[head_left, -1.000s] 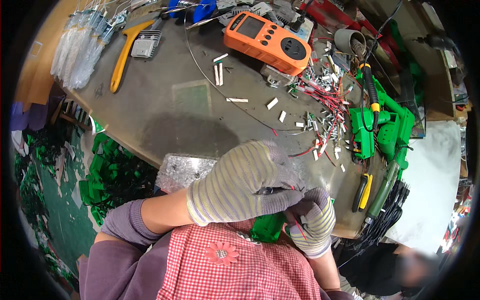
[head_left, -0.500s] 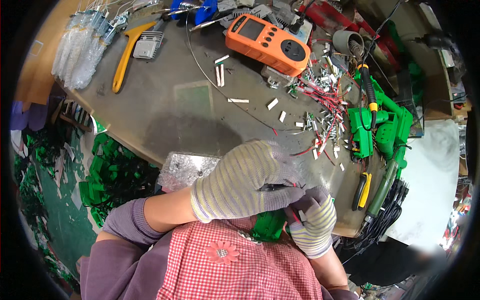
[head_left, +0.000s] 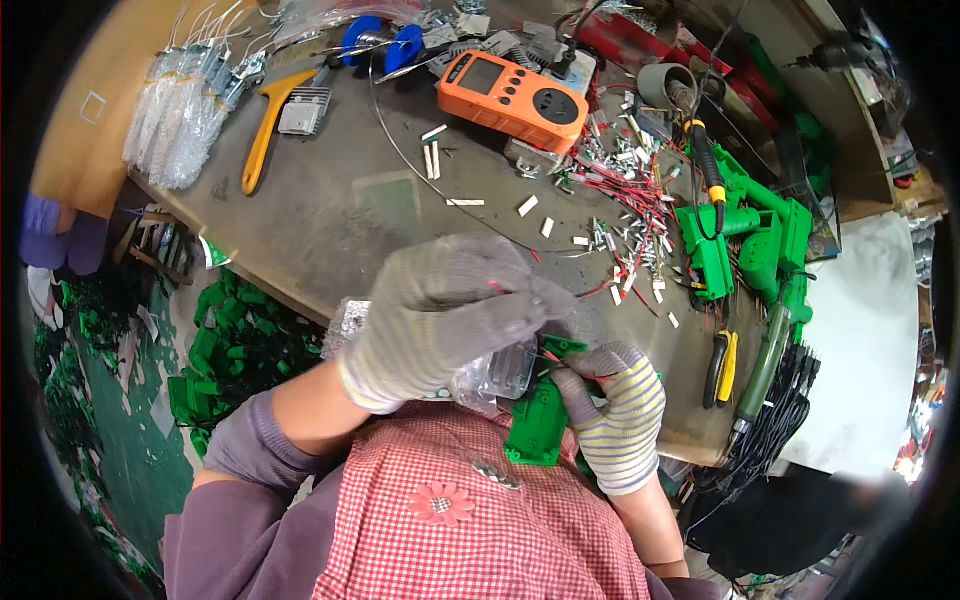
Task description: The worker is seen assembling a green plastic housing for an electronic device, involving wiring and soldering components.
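Note:
My left hand (head_left: 450,310), in a striped knit glove, is raised over the bench edge. Its thumb and fingers are pinched together, with a bit of red showing between them; what they hold is too small to tell. My right hand (head_left: 622,415), gloved alike, is closed with thumb and forefinger on a thin red wire (head_left: 551,357). Beside that thumb, above my apron, is an open green plastic housing (head_left: 540,425). Just left of the housing, partly under my left hand, sits a clear plastic-wrapped part (head_left: 505,372).
On the bench (head_left: 310,225) lie an orange power meter (head_left: 513,97), a yellow-handled scraper (head_left: 268,125), loose white strips and a pile of red-wired connectors (head_left: 640,200). Green housings (head_left: 745,235), yellow-black pliers (head_left: 722,368) and a green screwdriver-like tool (head_left: 765,370) are at right.
My left hand has lifted up and leftward, away from my right hand. More of the green housing and the plastic-wrapped part now show. The view has shifted slightly.

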Available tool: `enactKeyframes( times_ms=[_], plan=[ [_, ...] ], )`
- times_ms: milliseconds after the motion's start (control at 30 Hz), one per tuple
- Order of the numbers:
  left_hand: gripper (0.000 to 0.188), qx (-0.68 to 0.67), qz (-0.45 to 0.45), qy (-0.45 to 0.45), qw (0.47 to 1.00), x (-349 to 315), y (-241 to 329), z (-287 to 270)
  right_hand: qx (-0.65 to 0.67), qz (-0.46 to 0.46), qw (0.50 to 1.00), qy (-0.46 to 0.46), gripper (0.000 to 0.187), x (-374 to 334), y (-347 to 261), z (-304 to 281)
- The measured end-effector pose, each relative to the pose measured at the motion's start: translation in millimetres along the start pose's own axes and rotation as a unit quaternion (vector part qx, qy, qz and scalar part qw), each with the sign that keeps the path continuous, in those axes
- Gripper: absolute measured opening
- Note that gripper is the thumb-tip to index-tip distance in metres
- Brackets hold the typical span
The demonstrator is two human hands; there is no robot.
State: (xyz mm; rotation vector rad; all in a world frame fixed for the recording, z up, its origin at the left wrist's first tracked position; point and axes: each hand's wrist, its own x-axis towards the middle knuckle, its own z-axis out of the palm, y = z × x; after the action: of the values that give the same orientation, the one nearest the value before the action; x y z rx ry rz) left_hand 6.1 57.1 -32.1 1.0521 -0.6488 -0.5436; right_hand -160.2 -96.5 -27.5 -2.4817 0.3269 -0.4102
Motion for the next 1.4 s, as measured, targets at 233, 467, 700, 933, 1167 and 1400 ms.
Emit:
enactKeyframes(
  times_ms=[233, 467, 700, 933, 1167, 1400],
  plan=[
    [0.065, 0.502, 0.035, -0.288, 0.815, -0.3, 59.7, -36.6, -0.077, -0.077, 0.994, -0.001, 0.032, 0.9, 2.8, -14.8],
    [0.071, 0.673, 0.027, -0.333, 0.66, 2.9, 30.1, -7.4, -0.084, -0.087, 0.992, -0.048, 0.057, 17.6, 11.6, -18.2],
    [0.034, 0.74, 0.094, -0.348, 0.568, 0.4, 60.3, 25.0, 0.109, 0.021, 0.962, -0.25, 0.051, 11.2, 20.2, -45.0],
    [0.038, 0.74, 0.08, -0.367, 0.558, -3.4, 60.9, 25.9, 0.142, 0.121, 0.951, -0.248, 0.042, 11.5, 8.3, -40.8],
    [0.04, 0.74, 0.051, -0.369, 0.56, -1.2, 60.4, 27.1, 0.157, 0.121, 0.959, -0.201, 0.044, 4.5, 10.7, -32.3],
    [0.04, 0.745, 0.102, -0.35, 0.558, -3.7, 64.0, 27.6, 0.192, 0.054, 0.942, -0.271, 0.054, 11.7, 27.2, -48.8]
  ],
)
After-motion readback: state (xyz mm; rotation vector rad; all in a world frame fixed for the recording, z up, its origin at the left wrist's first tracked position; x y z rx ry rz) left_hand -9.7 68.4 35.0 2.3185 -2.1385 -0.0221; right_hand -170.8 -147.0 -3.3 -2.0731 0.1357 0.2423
